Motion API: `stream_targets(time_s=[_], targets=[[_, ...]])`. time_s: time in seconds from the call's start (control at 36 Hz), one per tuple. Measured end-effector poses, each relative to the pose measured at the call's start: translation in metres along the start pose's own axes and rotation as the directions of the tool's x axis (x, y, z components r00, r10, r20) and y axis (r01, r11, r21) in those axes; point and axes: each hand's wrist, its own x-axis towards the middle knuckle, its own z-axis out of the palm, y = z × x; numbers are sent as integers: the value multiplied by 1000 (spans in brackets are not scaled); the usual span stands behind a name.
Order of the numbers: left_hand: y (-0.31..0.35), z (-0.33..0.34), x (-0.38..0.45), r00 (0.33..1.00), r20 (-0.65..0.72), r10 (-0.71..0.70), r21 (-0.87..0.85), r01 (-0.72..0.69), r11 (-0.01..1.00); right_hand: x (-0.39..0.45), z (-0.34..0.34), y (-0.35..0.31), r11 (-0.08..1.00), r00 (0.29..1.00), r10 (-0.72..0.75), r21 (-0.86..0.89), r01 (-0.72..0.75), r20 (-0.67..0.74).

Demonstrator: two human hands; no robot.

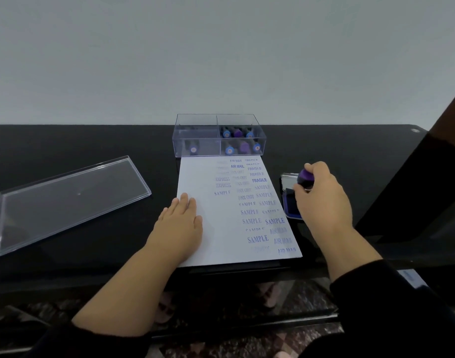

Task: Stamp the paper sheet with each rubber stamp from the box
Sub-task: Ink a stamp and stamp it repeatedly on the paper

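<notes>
A white paper sheet lies on the black table, its right half covered with several blue imprints such as SAMPLE, AIR MAIL and FRAGILE. My left hand rests flat on the sheet's left part, fingers apart. My right hand grips a purple-topped rubber stamp and holds it down over the blue ink pad just right of the sheet. Behind the sheet stands a clear plastic box with a divider; several blue and purple stamps sit in its right compartment, one in the left.
The box's clear lid lies flat on the table to the left. A pale wall rises behind the table. A dark upright object stands at the far right. The table's front edge runs just below the sheet.
</notes>
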Motion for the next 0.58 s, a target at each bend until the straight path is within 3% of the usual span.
stream_targets(time_s=[0.22,0.58], targets=[[-2,-3,0,1000,-1,1,-28,-1,1000,-8,18,-27,988,992,-113,112,107,54],[-9,-4,7,999,-42,8,-18,-9,1000,-12,62,-61,972,953,-223,117,203,204]])
